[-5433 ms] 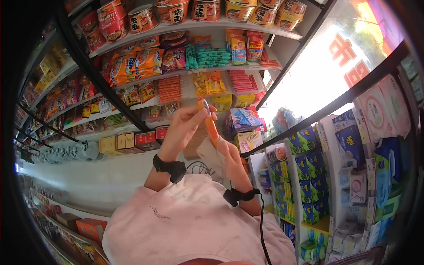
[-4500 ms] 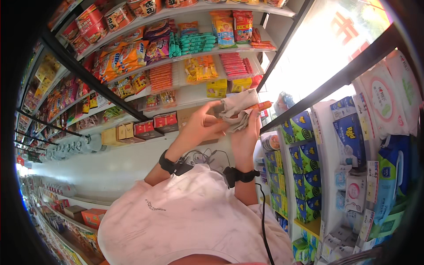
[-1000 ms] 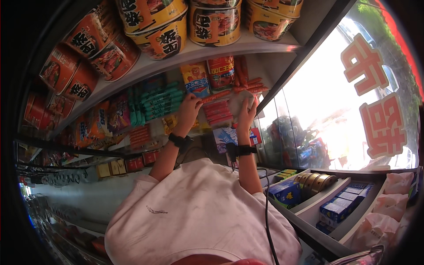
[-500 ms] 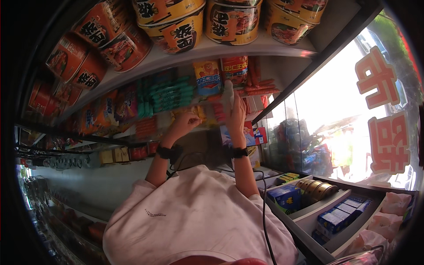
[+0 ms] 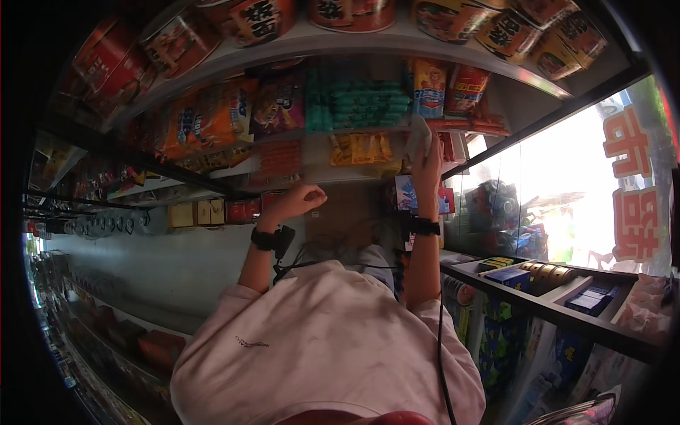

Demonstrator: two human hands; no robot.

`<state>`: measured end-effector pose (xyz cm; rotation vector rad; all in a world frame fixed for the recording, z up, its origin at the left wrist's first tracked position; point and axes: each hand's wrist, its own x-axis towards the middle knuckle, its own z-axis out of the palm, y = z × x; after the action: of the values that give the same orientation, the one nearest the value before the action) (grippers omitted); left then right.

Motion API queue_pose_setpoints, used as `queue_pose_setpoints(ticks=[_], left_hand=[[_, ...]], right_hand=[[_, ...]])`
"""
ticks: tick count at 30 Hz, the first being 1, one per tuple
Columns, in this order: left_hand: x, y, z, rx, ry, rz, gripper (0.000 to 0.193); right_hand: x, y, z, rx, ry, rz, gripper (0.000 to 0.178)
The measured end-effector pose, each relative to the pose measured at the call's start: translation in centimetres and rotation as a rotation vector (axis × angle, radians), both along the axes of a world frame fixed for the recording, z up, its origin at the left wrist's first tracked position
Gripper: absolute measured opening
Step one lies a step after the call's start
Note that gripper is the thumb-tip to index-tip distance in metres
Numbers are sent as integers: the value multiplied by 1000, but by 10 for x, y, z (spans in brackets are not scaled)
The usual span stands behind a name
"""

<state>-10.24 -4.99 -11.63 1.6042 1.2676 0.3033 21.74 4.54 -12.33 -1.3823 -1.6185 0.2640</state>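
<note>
Off-white cloth (image 5: 416,142) is bunching up in the person's right grip (image 5: 427,171), fingers pointing up and wrapping around it, so yeah, that hand's definitely holding something. The cloth is sitting right in front of the snack shelf, just below a blue pouch (image 5: 428,86) and next to some orange-red wrapped sticks (image 5: 478,127). The left grip (image 5: 301,201) is hovering lower and off to the side, fingers curling loosely inward; honestly can't tell from here if it's fully closed. Both wrists are sporting black bands (image 5: 425,227), and a black cable (image 5: 442,354) is running down the right side of the pale pink shirt (image 5: 319,340).

Going out from there, yellow packs (image 5: 361,149) are lying between the two hands, one level below a pile of teal packs (image 5: 370,105). Orange bags (image 5: 219,117) and a purple bag (image 5: 278,106) are filling the shelf to the left, while noodle tubs (image 5: 352,14) are lining the one above. Over on the right, a bright window (image 5: 567,191) is glaring above a rack holding gold tins (image 5: 552,276).
</note>
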Motion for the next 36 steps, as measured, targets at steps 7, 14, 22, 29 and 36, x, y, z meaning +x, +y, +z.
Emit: queue_pose_setpoints(ticks=[7,14,22,29,36], left_hand=[[-112,-40,-39,-174,-229,175,35],[-164,-50,-40,-69,-357,421,40],[-150,-65,-21,-33,-438,571,35],[-127,-54,-24,-160,-335,438,33],[-149,22,-90,-238,-180,440,26]], right_hand=[[-88,-110,-38,-453,1026,-36,44],[-128,-177,-63,-522,949,-31,47],[-106,-198,-62,-525,1075,-10,46],[-127,-195,-117,-540,1257,101,43],[-181,-152,-134,-744,762,162,43]])
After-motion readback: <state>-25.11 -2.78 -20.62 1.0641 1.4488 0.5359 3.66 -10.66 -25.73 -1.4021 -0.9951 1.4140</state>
